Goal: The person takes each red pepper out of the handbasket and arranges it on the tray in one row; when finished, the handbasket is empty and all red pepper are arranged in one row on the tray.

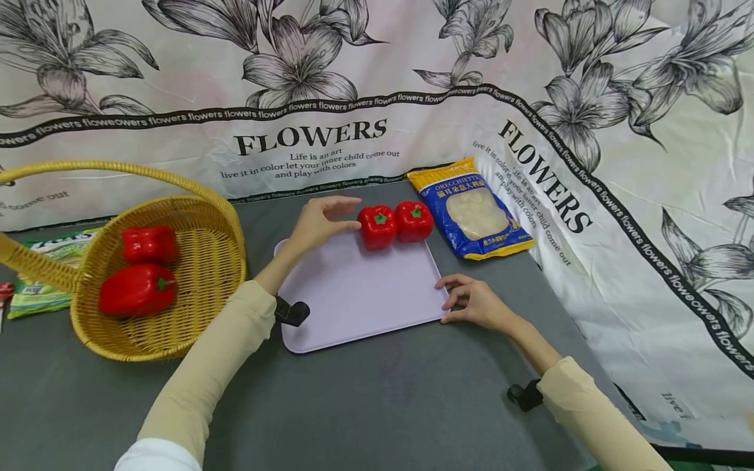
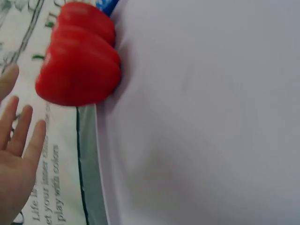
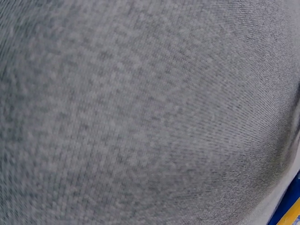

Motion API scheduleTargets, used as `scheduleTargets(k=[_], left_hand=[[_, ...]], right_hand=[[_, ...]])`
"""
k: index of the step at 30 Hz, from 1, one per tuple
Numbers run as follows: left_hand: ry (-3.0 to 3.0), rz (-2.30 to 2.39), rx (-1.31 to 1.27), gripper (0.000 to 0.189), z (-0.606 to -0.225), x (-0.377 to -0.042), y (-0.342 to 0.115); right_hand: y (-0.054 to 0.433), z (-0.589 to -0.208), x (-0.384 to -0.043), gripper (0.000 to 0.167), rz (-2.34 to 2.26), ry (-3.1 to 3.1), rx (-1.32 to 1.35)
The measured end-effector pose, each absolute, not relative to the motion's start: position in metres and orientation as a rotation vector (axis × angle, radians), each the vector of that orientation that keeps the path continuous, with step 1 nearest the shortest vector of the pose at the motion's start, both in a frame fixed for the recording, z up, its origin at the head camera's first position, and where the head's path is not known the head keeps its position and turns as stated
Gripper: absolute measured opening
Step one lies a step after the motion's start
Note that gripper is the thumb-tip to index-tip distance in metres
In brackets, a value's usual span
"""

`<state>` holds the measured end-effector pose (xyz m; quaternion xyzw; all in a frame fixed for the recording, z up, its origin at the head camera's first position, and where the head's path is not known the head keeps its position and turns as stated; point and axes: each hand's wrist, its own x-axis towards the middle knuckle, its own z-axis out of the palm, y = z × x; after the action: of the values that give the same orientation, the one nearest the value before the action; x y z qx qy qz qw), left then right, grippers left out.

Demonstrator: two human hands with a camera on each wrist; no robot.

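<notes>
Two red bell peppers stand side by side at the far right corner of a pale lilac tray [image 1: 359, 294]; the left pepper [image 1: 377, 227] is close by my left hand, the right pepper [image 1: 414, 221] beyond it. My left hand [image 1: 318, 221] is over the tray's far edge, fingers spread and empty, thumb tip right at the left pepper. In the left wrist view the fingers of that left hand [image 2: 18, 159] show apart from the peppers. At the tray's near right corner my right hand [image 1: 478, 303] holds the rim between thumb and bent fingers; the right wrist view shows mostly grey cloth.
To the left stands a yellow wicker basket [image 1: 215, 288] with a tall handle and two more red peppers [image 1: 138, 290] inside. A green packet [image 1: 44, 288] lies partly behind it. The blue and yellow orecchiette bag [image 1: 471, 212] leans by the flowered cloth at the far right.
</notes>
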<state>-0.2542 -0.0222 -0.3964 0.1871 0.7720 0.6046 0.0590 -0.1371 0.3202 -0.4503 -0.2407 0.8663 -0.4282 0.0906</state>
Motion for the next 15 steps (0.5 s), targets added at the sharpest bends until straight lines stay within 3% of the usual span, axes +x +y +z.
scheduleTargets(k=[15], left_hand=[[2.313,1.888,0.555,0.04,-0.373,-0.22,-0.045]], right_hand=[[0.318,-0.446,-0.136,0.016,-1.23,2.567,-0.658]])
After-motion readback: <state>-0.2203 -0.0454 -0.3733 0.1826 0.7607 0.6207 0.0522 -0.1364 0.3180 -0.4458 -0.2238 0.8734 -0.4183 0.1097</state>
